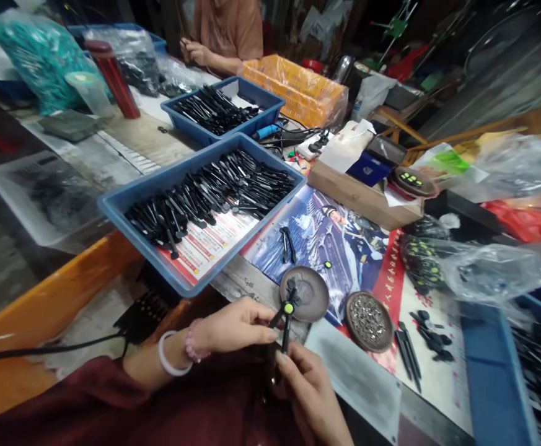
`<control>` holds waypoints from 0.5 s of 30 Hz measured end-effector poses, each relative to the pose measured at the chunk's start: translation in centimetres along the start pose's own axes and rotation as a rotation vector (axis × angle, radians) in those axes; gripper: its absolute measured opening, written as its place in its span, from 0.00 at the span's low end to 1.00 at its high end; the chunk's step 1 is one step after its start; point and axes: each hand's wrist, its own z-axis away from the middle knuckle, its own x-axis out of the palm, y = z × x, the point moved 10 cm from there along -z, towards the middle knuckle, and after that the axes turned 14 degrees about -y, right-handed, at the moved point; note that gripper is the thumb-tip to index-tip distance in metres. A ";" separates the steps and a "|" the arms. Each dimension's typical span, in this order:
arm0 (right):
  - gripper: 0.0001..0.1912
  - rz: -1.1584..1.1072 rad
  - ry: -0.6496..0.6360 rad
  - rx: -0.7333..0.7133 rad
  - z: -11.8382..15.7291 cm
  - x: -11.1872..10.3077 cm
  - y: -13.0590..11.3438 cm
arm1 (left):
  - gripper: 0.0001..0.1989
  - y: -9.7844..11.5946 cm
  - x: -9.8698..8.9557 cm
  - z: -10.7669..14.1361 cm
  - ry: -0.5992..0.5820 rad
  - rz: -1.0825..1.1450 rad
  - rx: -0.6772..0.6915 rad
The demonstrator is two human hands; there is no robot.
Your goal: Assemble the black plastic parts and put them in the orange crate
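Two hands on one small black clip (285, 317) with a green dot at its hinge: left hand (233, 325) pinches one leg, right hand (310, 384) grips the lower end, just before the brown dish (314, 291) at the table edge.

The worktable (246, 282) carries two blue trays (126, 204) of black plastic pieces, a glossy poster (344, 248) spread flat, a cardboard box (358, 198), an orange crate (298, 87), two round brown dishes (310, 291), clear plastic bags (488, 269) and loose black pieces (431, 341).
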 end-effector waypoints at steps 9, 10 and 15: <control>0.20 -0.061 -0.176 0.075 1.2 -1.4 -1.0 | 0.23 -2.7 1.0 -1.6 -0.280 0.512 0.009; 0.19 -0.095 -0.187 0.055 1.0 -1.2 -1.1 | 0.27 -2.8 1.2 -2.3 -0.332 0.610 0.055; 0.18 -0.204 -0.182 -0.005 0.1 0.7 -1.2 | 0.35 -2.8 1.9 -3.4 -0.436 0.775 0.125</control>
